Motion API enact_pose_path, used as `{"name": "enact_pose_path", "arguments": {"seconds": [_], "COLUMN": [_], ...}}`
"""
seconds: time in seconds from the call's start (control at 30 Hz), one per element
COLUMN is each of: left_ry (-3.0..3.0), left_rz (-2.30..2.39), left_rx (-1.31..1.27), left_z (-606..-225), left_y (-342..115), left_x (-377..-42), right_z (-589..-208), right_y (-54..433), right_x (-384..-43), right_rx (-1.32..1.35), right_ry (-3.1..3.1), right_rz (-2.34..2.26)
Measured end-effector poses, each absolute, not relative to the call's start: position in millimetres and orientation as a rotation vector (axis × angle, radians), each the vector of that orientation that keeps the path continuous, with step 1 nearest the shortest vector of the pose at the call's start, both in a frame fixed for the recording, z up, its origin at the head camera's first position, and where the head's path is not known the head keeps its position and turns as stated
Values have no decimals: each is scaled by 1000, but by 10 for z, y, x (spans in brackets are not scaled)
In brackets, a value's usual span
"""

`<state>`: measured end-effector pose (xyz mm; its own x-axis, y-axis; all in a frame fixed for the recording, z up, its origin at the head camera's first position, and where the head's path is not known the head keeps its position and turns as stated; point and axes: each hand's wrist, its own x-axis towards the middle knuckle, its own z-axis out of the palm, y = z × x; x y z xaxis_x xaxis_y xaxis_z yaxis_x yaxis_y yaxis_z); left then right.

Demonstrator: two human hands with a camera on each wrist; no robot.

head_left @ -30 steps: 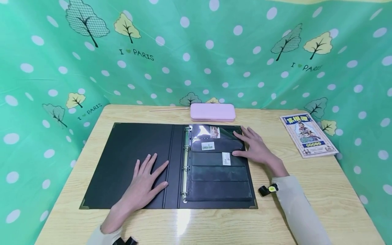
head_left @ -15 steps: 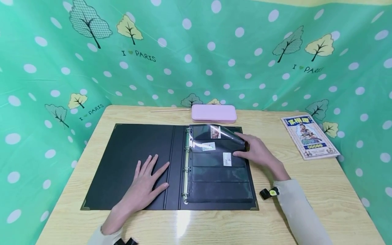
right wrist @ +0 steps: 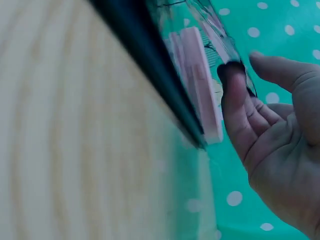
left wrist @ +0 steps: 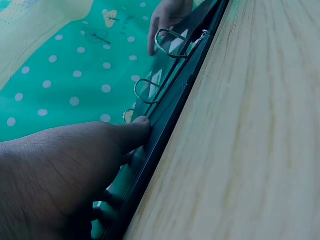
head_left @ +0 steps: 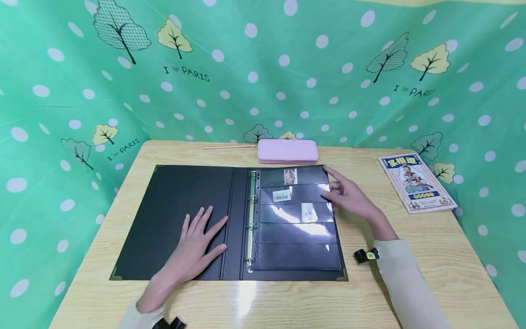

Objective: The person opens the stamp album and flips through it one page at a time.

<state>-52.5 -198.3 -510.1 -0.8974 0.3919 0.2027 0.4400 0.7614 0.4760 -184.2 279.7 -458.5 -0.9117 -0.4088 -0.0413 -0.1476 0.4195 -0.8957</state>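
Note:
A black ring-binder stamp album [head_left: 172,192] lies spread out on the table. Its top sleeve page [head_left: 296,257] has clear pocket rows with three stamps showing: a brownish one [head_left: 290,176], a pale one [head_left: 281,195] and another pale one [head_left: 307,212]. My right hand [head_left: 351,198] holds this page near its upper right edge, thumb on the front and fingers behind. In the right wrist view the page [right wrist: 220,32] is raised off the pages below. My left hand [head_left: 189,251] rests with spread fingers on the inside cover, its thumb [left wrist: 135,134] close to the metal rings [left wrist: 145,91].
Behind the album a pink pencil case [head_left: 287,151] lies on the wooden table [head_left: 296,306], with a thin stick [head_left: 228,147] left of it. A booklet with a cartoon cover [head_left: 417,183] lies at the right edge. A green dotted cloth [head_left: 263,68] hangs behind.
My right hand has gone from lying on the page's corner to gripping its edge and lifting it. The page's curled upper corner has straightened and glare has shifted across it. The left hand stays put.

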Motion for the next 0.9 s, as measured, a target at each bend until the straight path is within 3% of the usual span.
{"name": "enact_pose_path", "arguments": {"seconds": [0.5,0.9], "left_ry": [-2921,-2880], "left_rz": [-780,-744], "left_rx": [-630,-527], "left_z": [-5018,-4751], "left_y": [-1923,-1789], "left_x": [-507,-585], "right_z": [-4323,-4195], "right_y": [2769,2500], "right_x": [-1711,-1584], "right_rx": [-594,-931], "right_ry": [2195,1862], "right_rz": [-1926,-2168]}}
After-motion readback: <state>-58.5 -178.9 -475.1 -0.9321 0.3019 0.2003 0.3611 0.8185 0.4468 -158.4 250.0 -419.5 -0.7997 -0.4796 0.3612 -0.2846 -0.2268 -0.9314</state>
